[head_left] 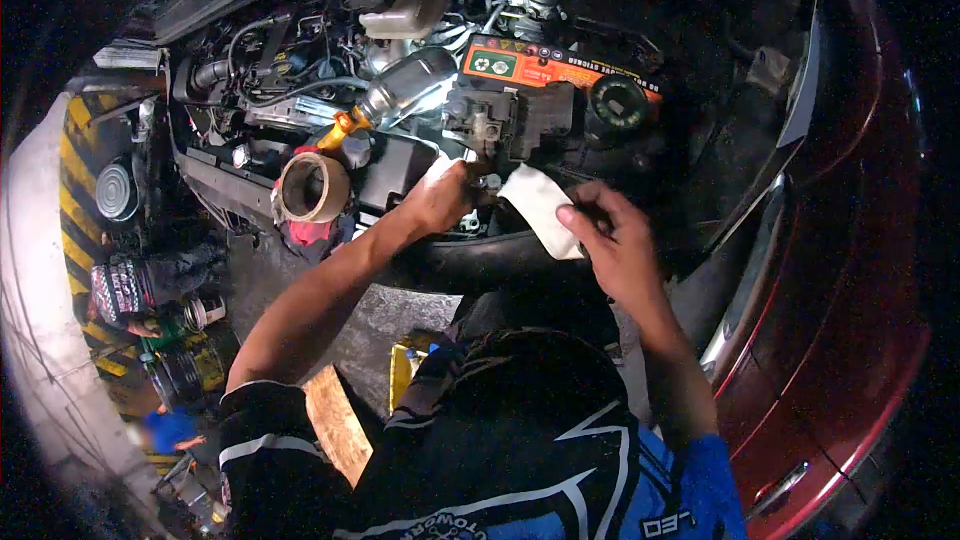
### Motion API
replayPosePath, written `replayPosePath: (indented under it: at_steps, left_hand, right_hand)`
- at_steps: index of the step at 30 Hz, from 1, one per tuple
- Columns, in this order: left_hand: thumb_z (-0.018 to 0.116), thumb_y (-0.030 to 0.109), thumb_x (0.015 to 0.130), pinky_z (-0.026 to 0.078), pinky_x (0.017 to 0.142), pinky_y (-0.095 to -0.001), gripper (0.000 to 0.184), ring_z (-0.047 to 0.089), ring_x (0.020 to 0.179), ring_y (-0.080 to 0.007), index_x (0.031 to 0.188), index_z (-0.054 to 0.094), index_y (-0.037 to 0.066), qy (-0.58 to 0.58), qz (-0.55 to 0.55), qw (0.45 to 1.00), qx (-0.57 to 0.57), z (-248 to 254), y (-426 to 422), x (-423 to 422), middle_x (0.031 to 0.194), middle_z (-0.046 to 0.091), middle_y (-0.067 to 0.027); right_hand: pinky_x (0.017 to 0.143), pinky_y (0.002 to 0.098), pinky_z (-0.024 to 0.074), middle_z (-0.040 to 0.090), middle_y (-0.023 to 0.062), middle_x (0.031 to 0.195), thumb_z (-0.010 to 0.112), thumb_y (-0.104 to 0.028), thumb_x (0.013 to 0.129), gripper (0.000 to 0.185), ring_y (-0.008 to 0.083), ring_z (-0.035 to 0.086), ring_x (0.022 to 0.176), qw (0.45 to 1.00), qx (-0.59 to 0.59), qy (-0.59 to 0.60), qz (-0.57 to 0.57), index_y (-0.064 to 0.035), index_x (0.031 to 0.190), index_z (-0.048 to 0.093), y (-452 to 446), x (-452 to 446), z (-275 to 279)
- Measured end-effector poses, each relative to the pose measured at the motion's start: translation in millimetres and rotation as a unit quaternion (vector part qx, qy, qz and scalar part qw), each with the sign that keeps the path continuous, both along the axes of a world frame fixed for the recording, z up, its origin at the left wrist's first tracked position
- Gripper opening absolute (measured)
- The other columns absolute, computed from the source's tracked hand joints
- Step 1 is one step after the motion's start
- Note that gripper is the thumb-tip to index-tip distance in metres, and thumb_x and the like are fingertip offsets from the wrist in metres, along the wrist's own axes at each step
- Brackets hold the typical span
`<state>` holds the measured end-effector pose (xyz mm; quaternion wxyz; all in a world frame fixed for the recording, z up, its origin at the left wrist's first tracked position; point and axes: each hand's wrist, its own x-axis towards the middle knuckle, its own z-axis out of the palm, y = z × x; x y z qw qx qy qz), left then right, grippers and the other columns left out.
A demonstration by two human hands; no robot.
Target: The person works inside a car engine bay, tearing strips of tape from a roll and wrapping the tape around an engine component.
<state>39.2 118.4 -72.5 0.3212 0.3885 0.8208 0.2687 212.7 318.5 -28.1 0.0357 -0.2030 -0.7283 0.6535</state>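
My right hand point(612, 232) pinches a white strip point(545, 208), perhaps paper or cloth, between thumb and fingers over the front of the engine bay. Beside it, my left hand point(440, 200) is closed, with a small white patch at its fingertips. What that hand grips cannot be made out. Just beyond both hands is a dark boxy part point(485, 118). A lit work lamp point(408, 82) with a yellow-orange handle lies to the upper left. Left of my left hand, a roll of tan tape point(330, 202) rests on a red cloth point(308, 232).
Behind the hands sits a battery point(560, 68) with an orange label, and a round black cap point(617, 105) beside it. A red car panel point(810, 370) runs down the right. Two other people point(120, 292) are at the far left, near a drum point(188, 370).
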Motion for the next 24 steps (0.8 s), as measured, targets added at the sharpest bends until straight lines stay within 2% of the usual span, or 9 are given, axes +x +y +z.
replayPosePath:
  at_steps: [2, 10, 11, 15, 18, 19, 22, 23, 24]
  left_hand:
    - [0.074, 0.017, 0.081, 0.051, 0.082, -0.0399, 0.035, 0.067, 0.097, -0.0321, 0.112, 0.067, 0.004, -0.081, 0.084, 0.993, -0.019, -3, 2, 3, 0.1, 0.07, -0.0194]
    - [0.079, 0.016, 0.074, 0.053, 0.079, -0.0372, 0.032, 0.07, 0.092, -0.027, 0.102, 0.071, 0.001, 0.033, 0.111, 0.992, 0.046, -13, -1, 3, 0.097, 0.072, -0.0179]
    - [0.078, 0.018, 0.075, 0.054, 0.076, -0.0368, 0.032, 0.071, 0.088, -0.0272, 0.101, 0.071, 0.001, -0.014, 0.177, 0.983, 0.038, -18, -4, 3, 0.095, 0.072, -0.0177]
    - [0.077, 0.017, 0.075, 0.055, 0.075, -0.0359, 0.031, 0.071, 0.083, -0.0254, 0.1, 0.072, 0.002, -0.078, 0.205, 0.974, 0.06, -47, -7, -2, 0.092, 0.073, -0.0167]
    - [0.076, 0.015, 0.074, 0.055, 0.075, -0.0363, 0.029, 0.071, 0.081, -0.0241, 0.101, 0.072, 0.003, -0.013, 0.176, 0.982, 0.066, -80, -14, -11, 0.093, 0.073, -0.0165]
    - [0.073, 0.013, 0.074, 0.055, 0.076, -0.0364, 0.031, 0.071, 0.082, -0.024, 0.103, 0.07, 0.002, -0.118, 0.183, 0.971, 0.1, -73, -14, -9, 0.093, 0.073, -0.0159]
    - [0.073, 0.013, 0.074, 0.055, 0.079, -0.036, 0.032, 0.07, 0.085, -0.0238, 0.104, 0.07, 0.001, -0.044, 0.15, 0.982, 0.103, -54, -10, -6, 0.095, 0.073, -0.015]
    - [0.063, -0.005, 0.075, 0.051, 0.093, -0.0374, 0.038, 0.067, 0.098, -0.0238, 0.113, 0.064, 0.0, -0.093, 0.133, 0.981, 0.107, -79, -10, -12, 0.107, 0.071, -0.0118]
    - [0.066, 0.001, 0.074, 0.05, 0.095, -0.0381, 0.043, 0.065, 0.103, -0.0256, 0.116, 0.062, 0.001, -0.069, 0.129, 0.981, 0.128, -70, -5, -7, 0.113, 0.068, -0.015]
  right_hand:
    - [0.076, 0.0301, 0.0495, 0.068, 0.0108, 0.092, 0.068, -0.026, 0.091, 0.03, 0.0164, 0.062, 0.083, 0.999, 0.03, -0.015, 0.017, 0.0016, 0.103, 0.065, -3, -10, -4]
    - [0.079, 0.0337, 0.0498, 0.07, 0.0142, 0.091, 0.068, -0.026, 0.089, 0.031, 0.0233, 0.065, 0.084, 0.998, 0.053, -0.012, -0.008, 0.0016, 0.102, 0.066, -15, -28, -10]
    - [0.079, 0.0337, 0.0498, 0.07, 0.0144, 0.091, 0.068, -0.026, 0.089, 0.031, 0.0234, 0.065, 0.084, 0.998, 0.069, -0.004, -0.004, 0.0016, 0.102, 0.066, -16, -30, -12]
    - [0.08, 0.0347, 0.0496, 0.07, 0.0158, 0.092, 0.068, -0.026, 0.089, 0.032, 0.0243, 0.066, 0.084, 0.997, 0.075, -0.014, 0.007, 0.0019, 0.103, 0.066, -18, -35, -17]
    - [0.081, 0.0352, 0.0496, 0.07, 0.017, 0.094, 0.068, -0.027, 0.088, 0.034, 0.0253, 0.066, 0.086, 0.997, 0.059, -0.054, 0.005, 0.0023, 0.104, 0.066, -18, -37, -11]
    - [0.081, 0.0353, 0.0495, 0.07, 0.0174, 0.095, 0.069, -0.028, 0.088, 0.034, 0.0256, 0.066, 0.086, 0.996, 0.057, -0.066, 0.004, 0.0025, 0.104, 0.066, -18, -37, -10]
    - [0.081, 0.0345, 0.0497, 0.07, 0.0172, 0.097, 0.069, -0.027, 0.087, 0.034, 0.0242, 0.066, 0.088, 0.992, 0.12, 0.015, 0.03, 0.0027, 0.104, 0.066, -13, -35, -25]
    - [0.081, 0.0341, 0.0497, 0.07, 0.0168, 0.098, 0.069, -0.026, 0.088, 0.033, 0.0228, 0.065, 0.088, 0.994, 0.109, 0.01, 0.011, 0.0024, 0.105, 0.066, -13, -32, -25]
    - [0.081, 0.0342, 0.0496, 0.07, 0.0162, 0.098, 0.069, -0.025, 0.087, 0.031, 0.0209, 0.065, 0.087, 0.992, 0.121, -0.007, 0.026, 0.0015, 0.105, 0.067, -9, -32, -30]
